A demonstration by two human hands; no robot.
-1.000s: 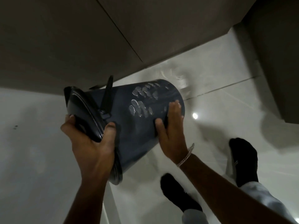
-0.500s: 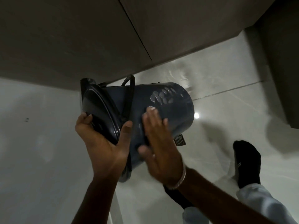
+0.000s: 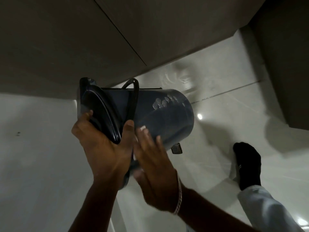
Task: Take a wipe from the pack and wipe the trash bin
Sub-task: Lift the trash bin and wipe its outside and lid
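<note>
A dark blue pedal trash bin (image 3: 163, 118) is held in the air on its side, base pointing right. Its lid (image 3: 98, 113) faces left and a black carry handle (image 3: 133, 97) loops over the body. My left hand (image 3: 103, 148) grips the lid end, with the thumb over the rim and the fingers behind the lid. My right hand (image 3: 155, 168) lies flat against the bin's near side with its fingers spread, blurred by motion. No wipe or wipe pack shows. The foot pedal (image 3: 176, 148) sticks out near the base.
Brown cabinet fronts (image 3: 83, 39) fill the top of the view, and another dark unit (image 3: 284, 64) stands at the right. Below is a glossy white tiled floor (image 3: 217, 164). My foot in a black sock (image 3: 247, 163) stands on it at the right.
The bin has turned so its base points further right and the pedal shows. My right hand slid from near the base toward the lid end, close to my left hand.
</note>
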